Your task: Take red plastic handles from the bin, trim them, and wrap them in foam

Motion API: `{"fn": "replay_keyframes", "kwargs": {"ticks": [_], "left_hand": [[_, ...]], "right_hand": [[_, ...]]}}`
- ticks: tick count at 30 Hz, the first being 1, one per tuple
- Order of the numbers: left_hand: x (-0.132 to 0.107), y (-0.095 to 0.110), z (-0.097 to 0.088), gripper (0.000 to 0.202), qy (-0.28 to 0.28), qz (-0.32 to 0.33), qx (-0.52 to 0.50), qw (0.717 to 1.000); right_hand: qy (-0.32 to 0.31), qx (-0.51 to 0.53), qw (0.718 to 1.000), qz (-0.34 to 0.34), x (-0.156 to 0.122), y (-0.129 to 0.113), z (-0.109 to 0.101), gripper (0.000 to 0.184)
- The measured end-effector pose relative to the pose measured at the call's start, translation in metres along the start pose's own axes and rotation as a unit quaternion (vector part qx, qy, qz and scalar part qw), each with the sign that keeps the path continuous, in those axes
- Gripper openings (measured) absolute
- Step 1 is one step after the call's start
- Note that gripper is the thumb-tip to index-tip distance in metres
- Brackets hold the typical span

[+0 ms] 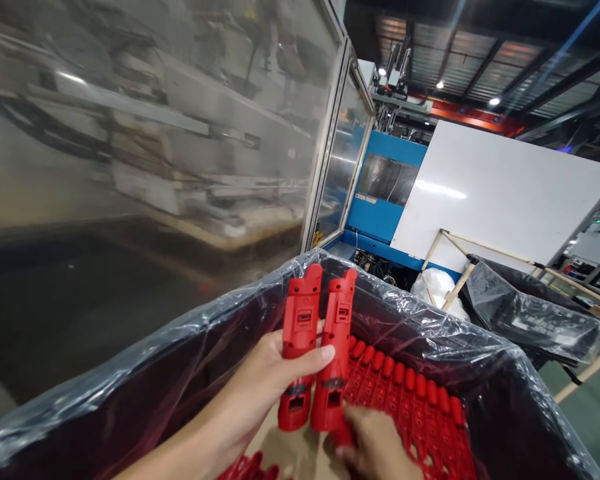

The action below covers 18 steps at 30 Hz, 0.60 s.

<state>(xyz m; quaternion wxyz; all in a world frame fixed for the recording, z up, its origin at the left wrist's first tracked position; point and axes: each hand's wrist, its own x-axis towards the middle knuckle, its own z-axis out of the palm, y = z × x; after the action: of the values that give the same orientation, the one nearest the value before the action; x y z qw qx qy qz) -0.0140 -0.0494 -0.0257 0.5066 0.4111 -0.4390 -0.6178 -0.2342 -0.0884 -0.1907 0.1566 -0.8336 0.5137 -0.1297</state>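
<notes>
Red plastic shows strongest at the centre of the frame, where the left hand point(275, 363) holds two long moulded parts side by side, the left part point(300, 333) and the right part point(337, 320), both upright with a slight tilt. Its thumb lies across the left part and reaches the right one, while the other fingers are mostly hidden behind. At lower centre the right hand point(377, 443) is blurred, its fingers bent beside the foot of the right part; whether they grip anything I cannot tell. Behind it, a slanting row of similar red pieces point(410, 383) lies packed close together inside a dark bin, partly covered by the hand and the held parts. More red pieces point(250, 467) show at the bottom edge, next to a tan sheet point(303, 460). Clear, wrinkled plastic liner point(410, 307) drapes over the bin's rim, between the hands and the floor beyond. A large see-through panel point(180, 133) fills the upper left, blurring the machinery behind it, and its metal frame point(325, 133) runs down to near the rim. Right of that stands a blue machine point(380, 217), partly hidden by a big white board point(505, 193). At right, a tan pipe frame point(459, 287) crosses before a white bundle point(433, 283) and black sheeting point(530, 313).
</notes>
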Motion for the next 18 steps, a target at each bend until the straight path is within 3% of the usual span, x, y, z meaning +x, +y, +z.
{"fn": "replay_keyframes", "kwargs": {"ticks": [3, 4, 6, 8, 9, 10, 12, 16, 18], "left_hand": [[0.005, -0.002, -0.004, 0.036, -0.013, 0.034, 0.003, 0.999], [0.006, -0.002, -0.005, 0.035, -0.017, 0.048, 0.005, 0.999], [0.007, 0.000, -0.006, 0.032, -0.016, 0.072, 0.008, 0.997], [0.005, 0.004, -0.005, 0.030, -0.011, 0.093, 0.005, 0.996], [0.003, 0.006, -0.004, 0.030, -0.010, 0.105, 0.001, 0.994], [0.001, 0.009, -0.003, 0.032, -0.006, 0.117, -0.002, 0.993], [-0.003, 0.015, -0.001, 0.035, 0.006, 0.130, -0.010, 0.991], [-0.006, 0.028, -0.004, 0.039, 0.060, 0.133, -0.074, 0.986], [-0.005, 0.033, -0.009, 0.042, 0.102, 0.152, -0.092, 0.979]], "right_hand": [[0.199, 0.140, 0.970, 0.015, 0.009, 0.016, -0.051, 0.031], [0.269, 0.208, 0.940, 0.019, 0.012, 0.018, -0.065, 0.030], [0.362, 0.396, 0.844, 0.024, 0.014, 0.016, -0.086, 0.036], [0.355, 0.592, 0.724, 0.024, 0.015, 0.005, -0.095, 0.052], [0.314, 0.663, 0.679, 0.025, 0.015, -0.002, -0.095, 0.060], [0.267, 0.705, 0.657, 0.026, 0.015, -0.011, -0.092, 0.066], [0.211, 0.738, 0.640, 0.017, 0.019, -0.028, -0.083, 0.070], [0.228, 0.681, 0.696, 0.005, 0.035, -0.063, -0.067, 0.068], [0.194, 0.671, 0.716, -0.004, 0.042, -0.081, -0.067, 0.067]]}}
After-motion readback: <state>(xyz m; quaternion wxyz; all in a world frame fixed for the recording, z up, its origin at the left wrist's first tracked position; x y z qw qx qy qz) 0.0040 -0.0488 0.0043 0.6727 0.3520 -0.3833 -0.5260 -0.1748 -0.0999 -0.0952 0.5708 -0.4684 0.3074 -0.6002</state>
